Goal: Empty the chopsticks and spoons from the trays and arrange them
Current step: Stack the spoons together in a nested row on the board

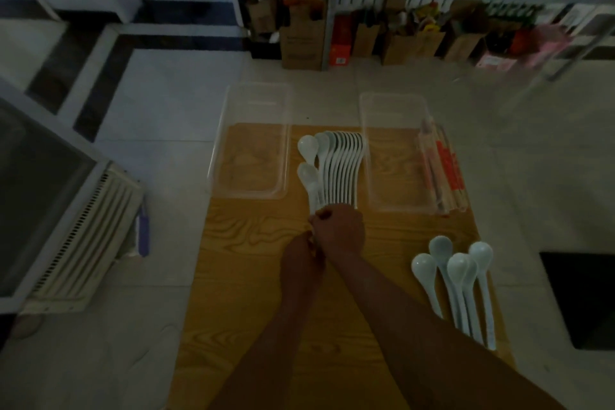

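A fanned row of white spoons [336, 170] lies on the wooden table [253, 276] between two clear plastic trays. My right hand [339, 230] curls over the handle ends of this row. My left hand [303, 260] sits just below it, touching the same handle ends, its fingers mostly hidden. The left tray [249, 143] holds nothing. Wrapped chopsticks [442, 166] lie along the right edge of the right tray [396, 156]. Several more white spoons [459, 283] lie loose at the table's right side.
The table stands on a pale tiled floor. A white appliance with a vent grille [80, 236] is at the left. Shelves with boxes and bags [432, 10] line the back. A dark opening [582, 299] is at the right.
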A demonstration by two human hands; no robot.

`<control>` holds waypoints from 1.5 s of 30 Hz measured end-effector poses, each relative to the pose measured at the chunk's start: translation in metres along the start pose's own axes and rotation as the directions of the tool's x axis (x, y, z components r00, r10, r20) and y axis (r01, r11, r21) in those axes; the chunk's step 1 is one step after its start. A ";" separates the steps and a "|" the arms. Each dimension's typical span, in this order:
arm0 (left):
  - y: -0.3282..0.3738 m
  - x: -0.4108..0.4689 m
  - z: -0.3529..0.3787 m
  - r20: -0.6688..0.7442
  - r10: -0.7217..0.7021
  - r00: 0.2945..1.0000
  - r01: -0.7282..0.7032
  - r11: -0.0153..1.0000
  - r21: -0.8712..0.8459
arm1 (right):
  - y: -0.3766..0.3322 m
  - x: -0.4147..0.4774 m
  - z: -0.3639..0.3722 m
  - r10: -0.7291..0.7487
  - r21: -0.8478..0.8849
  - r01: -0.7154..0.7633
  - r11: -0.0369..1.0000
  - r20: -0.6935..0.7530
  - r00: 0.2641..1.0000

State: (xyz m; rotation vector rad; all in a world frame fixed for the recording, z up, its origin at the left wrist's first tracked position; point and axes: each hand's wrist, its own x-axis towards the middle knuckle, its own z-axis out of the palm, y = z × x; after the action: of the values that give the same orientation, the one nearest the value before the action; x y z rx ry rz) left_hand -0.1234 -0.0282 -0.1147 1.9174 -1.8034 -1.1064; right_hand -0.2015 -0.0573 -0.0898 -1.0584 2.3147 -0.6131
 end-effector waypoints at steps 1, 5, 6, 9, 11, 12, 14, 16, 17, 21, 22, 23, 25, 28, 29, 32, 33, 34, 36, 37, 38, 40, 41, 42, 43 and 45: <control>0.001 0.007 0.000 -0.055 0.013 0.998 -0.012 1.000 0.019 | -0.006 0.004 0.003 -0.014 -0.001 0.014 1.000 -0.004 1.000; 0.015 0.035 0.002 -0.127 0.045 0.991 -0.045 0.999 0.006 | -0.019 0.026 0.015 -0.030 0.022 0.030 0.999 -0.016 0.999; 0.019 0.042 0.003 -0.133 0.042 0.990 -0.042 0.999 0.005 | -0.019 0.033 0.015 -0.029 0.027 0.029 0.999 -0.020 0.999; 0.027 0.064 0.008 -0.154 0.051 0.987 -0.036 0.995 0.098 | -0.018 0.050 0.011 -0.040 0.024 0.041 0.999 -0.043 0.998; 0.032 0.076 0.008 -0.168 0.043 0.985 -0.025 0.994 0.108 | -0.014 0.055 0.009 -0.029 0.022 0.031 0.999 -0.061 0.998; 0.033 0.081 0.010 -0.171 0.040 0.985 -0.023 0.995 0.102 | -0.010 0.056 0.007 -0.007 0.005 0.007 1.000 -0.068 0.998; 0.037 0.090 0.011 -0.168 -0.007 0.986 0.020 0.997 0.072 | 0.000 0.056 0.006 0.041 -0.059 -0.045 0.997 -0.061 0.997; 0.038 0.100 0.013 -0.166 -0.072 0.984 0.085 0.994 0.070 | 0.007 0.055 0.006 0.071 -0.099 -0.074 0.992 -0.036 0.997; 0.037 0.103 0.014 -0.166 -0.086 0.982 0.102 0.991 0.091 | 0.009 0.054 0.006 0.080 -0.109 -0.083 0.991 -0.030 0.996; 0.036 0.112 0.016 -0.163 -0.070 0.984 0.093 0.986 0.140 | 0.013 0.052 0.011 0.098 -0.135 -0.104 0.985 -0.050 0.994; 0.036 0.114 0.016 -0.166 -0.067 0.984 0.090 0.986 0.138 | 0.012 0.051 0.011 0.097 -0.136 -0.103 0.985 -0.055 0.994; 0.036 0.115 0.016 -0.171 -0.057 0.984 0.081 0.987 0.137 | 0.012 0.051 0.010 0.092 -0.135 -0.099 0.986 -0.053 0.994; 0.036 0.116 0.017 -0.177 -0.024 0.984 0.051 0.987 0.150 | 0.010 0.048 0.006 0.071 -0.142 -0.075 0.987 -0.033 0.997; 0.035 0.116 0.018 -0.182 -0.015 0.983 0.044 0.986 0.160 | 0.007 0.043 0.002 0.052 -0.172 -0.052 0.984 -0.006 0.999; 0.035 0.116 0.019 -0.184 -0.007 0.983 0.039 0.984 0.172 | 0.007 0.041 0.003 0.059 -0.175 -0.059 0.983 -0.004 0.998; 0.032 0.117 0.021 -0.195 0.024 0.981 0.011 0.984 0.179 | 0.008 0.041 0.004 0.094 -0.151 -0.092 0.984 0.009 0.996; 0.032 0.118 0.021 -0.196 0.032 0.980 0.004 0.984 0.180 | 0.009 0.043 0.005 0.109 -0.139 -0.105 0.985 0.021 0.994; 0.032 0.118 0.022 -0.199 0.038 0.979 0.000 0.983 0.186 | 0.010 0.044 0.005 0.121 -0.127 -0.116 0.985 0.033 0.992; 0.031 0.119 0.023 -0.200 0.056 0.978 -0.014 0.979 0.204 | 0.012 0.046 0.007 0.129 -0.091 -0.125 0.988 0.043 0.991; 0.031 0.119 0.023 -0.199 0.069 0.978 -0.026 0.977 0.210 | 0.013 0.047 0.008 0.130 -0.071 -0.126 0.989 0.046 0.990; 0.031 0.119 0.024 -0.196 0.080 0.977 -0.038 0.977 0.209 | 0.014 0.049 0.010 0.128 -0.058 -0.125 0.991 0.050 0.991; 0.032 0.118 0.024 -0.184 0.088 0.979 -0.053 0.981 0.189 | 0.017 0.050 0.013 0.120 -0.049 -0.117 0.992 0.044 0.992; 0.032 0.118 0.023 -0.177 0.086 0.980 -0.055 0.983 0.174 | 0.019 0.052 0.014 0.114 -0.040 -0.113 0.993 0.037 0.993; 0.034 0.118 0.022 -0.174 0.088 0.981 -0.059 0.985 0.163 | 0.020 0.053 0.015 0.105 -0.027 -0.104 0.994 0.032 0.994; 0.035 0.118 0.023 -0.168 0.094 0.981 -0.067 0.985 0.161 | 0.022 0.055 0.015 0.094 -0.019 -0.093 0.995 0.027 0.995; 0.037 0.119 0.024 -0.152 0.109 0.982 -0.081 0.980 0.179 | 0.024 0.058 0.017 0.069 -0.018 -0.068 0.998 0.016 0.998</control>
State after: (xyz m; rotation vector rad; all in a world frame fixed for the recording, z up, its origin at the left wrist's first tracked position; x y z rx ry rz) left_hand -0.1755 -0.1400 -0.1457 1.9293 -1.9321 -0.7626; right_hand -0.2368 -0.0912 -0.1322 -0.9840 2.3354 -0.5568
